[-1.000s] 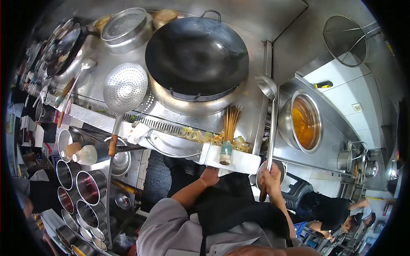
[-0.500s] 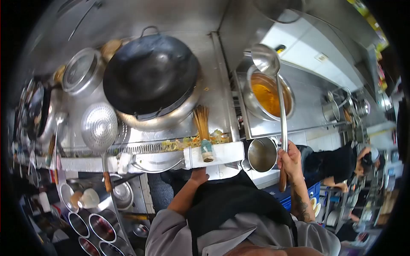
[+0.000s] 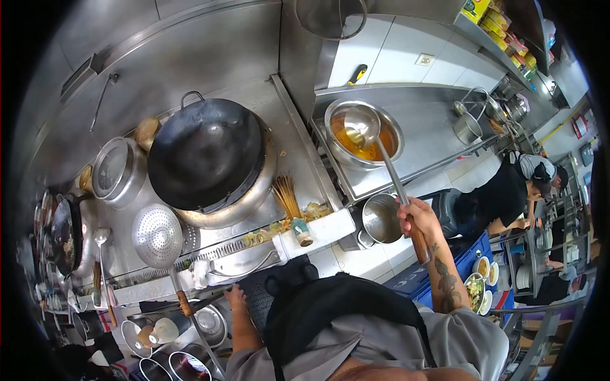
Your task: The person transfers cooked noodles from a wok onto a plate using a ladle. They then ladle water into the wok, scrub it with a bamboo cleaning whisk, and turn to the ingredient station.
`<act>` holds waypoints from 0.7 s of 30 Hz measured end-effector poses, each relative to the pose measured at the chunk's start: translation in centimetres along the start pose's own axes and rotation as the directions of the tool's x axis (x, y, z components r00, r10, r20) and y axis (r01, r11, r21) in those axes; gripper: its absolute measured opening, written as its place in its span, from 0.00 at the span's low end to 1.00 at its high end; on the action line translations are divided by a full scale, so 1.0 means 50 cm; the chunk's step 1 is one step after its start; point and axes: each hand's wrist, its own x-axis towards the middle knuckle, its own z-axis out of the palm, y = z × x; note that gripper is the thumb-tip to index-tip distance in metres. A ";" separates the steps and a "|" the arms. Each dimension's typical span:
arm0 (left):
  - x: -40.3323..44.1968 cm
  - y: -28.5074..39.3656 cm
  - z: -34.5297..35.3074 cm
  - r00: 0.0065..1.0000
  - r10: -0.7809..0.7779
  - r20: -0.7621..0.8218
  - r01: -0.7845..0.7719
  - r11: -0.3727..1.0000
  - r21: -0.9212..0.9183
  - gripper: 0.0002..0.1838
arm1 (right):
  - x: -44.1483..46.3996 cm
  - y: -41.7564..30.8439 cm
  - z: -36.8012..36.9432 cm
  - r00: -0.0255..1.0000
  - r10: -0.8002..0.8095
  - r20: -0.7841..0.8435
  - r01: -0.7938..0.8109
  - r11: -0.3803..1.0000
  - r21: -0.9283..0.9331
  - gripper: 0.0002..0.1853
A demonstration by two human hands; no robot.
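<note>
My right hand (image 3: 419, 219) is closed around the handle of a long steel ladle (image 3: 388, 164). The ladle's head hangs over a steel bowl (image 3: 397, 149) of orange oil on the right counter; whether it touches the oil I cannot tell. Below that handle sits a steel pot (image 3: 381, 219), close to my right hand. Down at the stove's front edge is my left hand (image 3: 236, 296), holding nothing, fingers apart. Nearest to it are the wooden handle of a perforated skimmer (image 3: 157, 236) and a lidded pot (image 3: 211, 325) underneath.
A black wok (image 3: 206, 155) rests on the stove. A bamboo brush (image 3: 291, 206) lies on the white front ledge among food scraps. Lidded steel pots (image 3: 114, 168) stand at the left. A co-worker in black (image 3: 492, 197) is bent over at the right, beyond a blue crate (image 3: 413, 279).
The view has swung to the right. The ladle's head has come lower, over the oil bowl. My left hand has moved left along the stove front, away from the brush.
</note>
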 end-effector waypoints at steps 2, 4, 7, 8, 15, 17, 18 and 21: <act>-0.060 0.051 0.022 0.991 0.067 -0.112 -0.067 0.998 0.007 0.23 | -0.008 -0.012 0.014 1.000 -0.017 0.008 0.016 0.993 0.116 0.12; -0.058 0.056 0.002 0.988 0.099 0.122 -0.103 0.994 0.031 0.22 | -0.033 -0.027 0.033 1.000 -0.026 0.001 0.026 0.981 0.191 0.14; -0.063 0.075 -0.019 0.948 0.138 0.288 -0.155 0.987 0.038 0.20 | -0.071 -0.048 0.074 0.998 -0.053 0.038 0.042 0.966 0.257 0.16; -0.065 0.077 -0.019 0.940 0.147 0.309 -0.166 0.985 0.035 0.19 | -0.087 -0.050 0.093 0.997 -0.063 0.040 0.050 0.961 0.272 0.16; -0.047 0.087 -0.030 0.966 0.251 0.062 -0.251 0.968 -0.012 0.33 | -0.037 -0.047 0.250 0.890 0.064 0.452 -0.236 0.912 0.336 0.19; -0.100 0.116 -0.026 0.948 0.270 0.168 -0.276 0.961 0.017 0.26 | 0.035 -0.026 0.310 0.807 0.071 0.587 -0.373 0.831 0.413 0.20; -0.190 0.175 -0.011 0.954 0.221 0.201 -0.244 0.965 0.098 0.23 | 0.054 -0.019 0.340 0.748 0.066 0.660 -0.387 0.852 0.353 0.20; -0.164 0.107 -0.016 0.927 0.323 0.193 -0.365 0.897 0.249 0.13 | 0.064 0.026 0.433 0.921 0.058 0.386 -0.021 0.995 -0.100 0.13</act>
